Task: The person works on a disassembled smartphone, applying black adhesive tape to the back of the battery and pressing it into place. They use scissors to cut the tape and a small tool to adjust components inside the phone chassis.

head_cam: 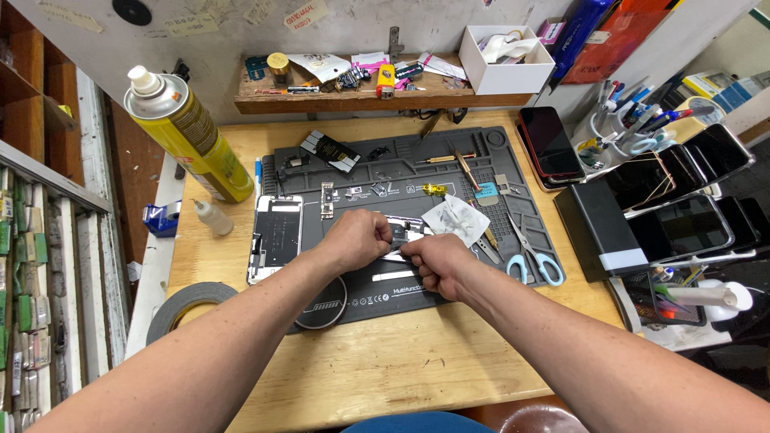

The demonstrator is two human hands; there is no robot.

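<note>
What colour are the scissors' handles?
Light blue; the scissors lie on the mat's right side, seen in the head view.

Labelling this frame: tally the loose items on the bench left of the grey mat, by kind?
Yellow spray can: 1
Small white squeeze bottle: 1
Grey tape roll: 1
Blue tape dispenser: 1
Total: 4

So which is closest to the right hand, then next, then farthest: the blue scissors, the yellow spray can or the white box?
From the right hand:
1. Blue scissors, just to its right on the mat.
2. White box, far back on the shelf.
3. Yellow spray can, back left across the desk.
</note>
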